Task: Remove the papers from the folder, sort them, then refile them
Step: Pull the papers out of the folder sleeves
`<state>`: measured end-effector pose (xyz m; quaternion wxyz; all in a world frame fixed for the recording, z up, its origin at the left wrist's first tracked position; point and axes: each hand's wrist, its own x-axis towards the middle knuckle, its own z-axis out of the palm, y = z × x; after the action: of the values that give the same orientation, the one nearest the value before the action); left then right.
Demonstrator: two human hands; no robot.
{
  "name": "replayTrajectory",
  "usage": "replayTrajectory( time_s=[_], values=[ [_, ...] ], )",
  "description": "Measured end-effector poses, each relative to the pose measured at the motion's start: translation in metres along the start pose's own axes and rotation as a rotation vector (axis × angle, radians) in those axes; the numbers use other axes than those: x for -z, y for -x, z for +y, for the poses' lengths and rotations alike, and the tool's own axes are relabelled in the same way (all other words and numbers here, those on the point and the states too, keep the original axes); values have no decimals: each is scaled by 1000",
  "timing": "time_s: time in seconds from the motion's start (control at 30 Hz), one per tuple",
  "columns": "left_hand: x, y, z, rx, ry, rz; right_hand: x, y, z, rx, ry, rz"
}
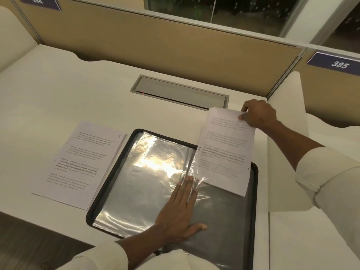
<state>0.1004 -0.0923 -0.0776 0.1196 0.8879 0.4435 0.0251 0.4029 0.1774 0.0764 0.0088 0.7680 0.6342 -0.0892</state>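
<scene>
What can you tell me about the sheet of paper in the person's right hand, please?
The sheet is white paper printed with several paragraphs of text, one bolder. It is face up and tilted, its far corner pinched by the right hand. Its near part overlaps the right of the open black folder, left edge meeting the crumpled clear sleeve.

- Print on the sheet (224,151), at 3 o'clock, is too blurred to read.
- The folder (253,191)'s 6 o'clock edge is hidden behind a sleeve (105,254).

White desk (78,84) under open folder (224,221) and paper stack (78,162)
</scene>
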Motion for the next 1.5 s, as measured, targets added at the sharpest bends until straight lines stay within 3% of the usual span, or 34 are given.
replayTrajectory(
  time_s=[0.47,0.7,0.8,0.9,1.03,1.2,1.33,1.5],
  values=[
    [1,1,0,-27,-23,-31,80,12,-5,102,-132,396],
    [2,-4,-1,0,52,-24,108,37,-26,450,-199,521],
    [8,-10,-10,66,245,25,120,57,-42,576,-222,504],
    [33,-15,-28,276,615,317,126,80,-59,672,-262,451],
    [83,-23,-55,456,868,618,128,107,-82,762,-324,316],
    [137,-9,-78,497,1021,649,116,122,-113,798,-458,137],
    [153,19,-93,477,1180,615,89,120,-140,699,-711,19],
    [159,63,-118,580,1333,624,28,123,-174,337,-1232,-137]
  ],
)
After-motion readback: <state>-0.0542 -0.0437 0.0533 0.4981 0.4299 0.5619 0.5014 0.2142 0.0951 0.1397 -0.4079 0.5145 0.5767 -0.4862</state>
